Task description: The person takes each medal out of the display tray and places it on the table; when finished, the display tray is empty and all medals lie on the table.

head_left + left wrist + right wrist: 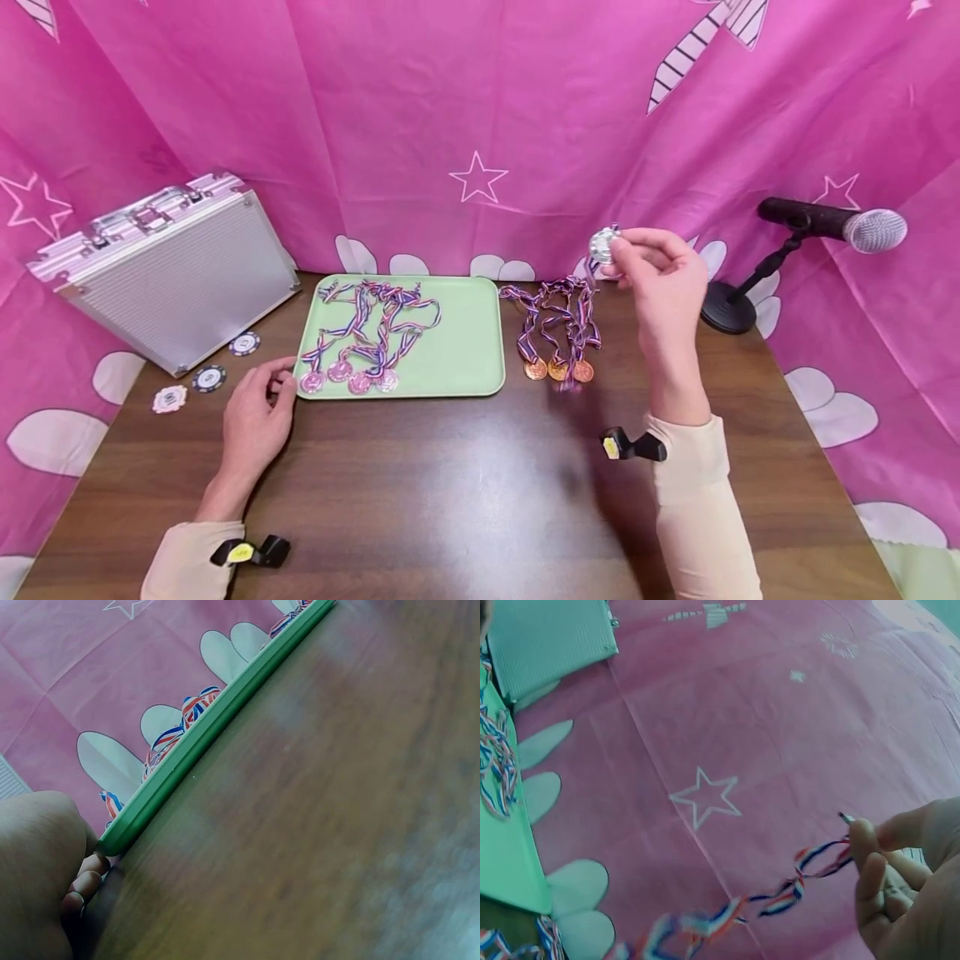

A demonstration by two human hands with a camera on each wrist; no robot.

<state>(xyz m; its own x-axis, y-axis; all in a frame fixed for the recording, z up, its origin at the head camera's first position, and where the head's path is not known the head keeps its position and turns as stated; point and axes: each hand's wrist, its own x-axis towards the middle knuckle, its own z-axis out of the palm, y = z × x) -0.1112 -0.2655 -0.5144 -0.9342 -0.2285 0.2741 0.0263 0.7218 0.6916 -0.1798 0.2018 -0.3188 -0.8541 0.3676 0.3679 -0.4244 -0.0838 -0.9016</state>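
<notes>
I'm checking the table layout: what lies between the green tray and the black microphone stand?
In the head view, bronze medals with striped ribbons lie on the wooden table between the green tray and the black microphone stand; the right hand hovers there, pinching a silver medal.

Pale green tray [480, 350], red-white-blue striped ribbons [558, 321], bronze medals [558, 370], pink star-printed backdrop [465, 125], dark brown woodgrain desk [450, 483].
</notes>
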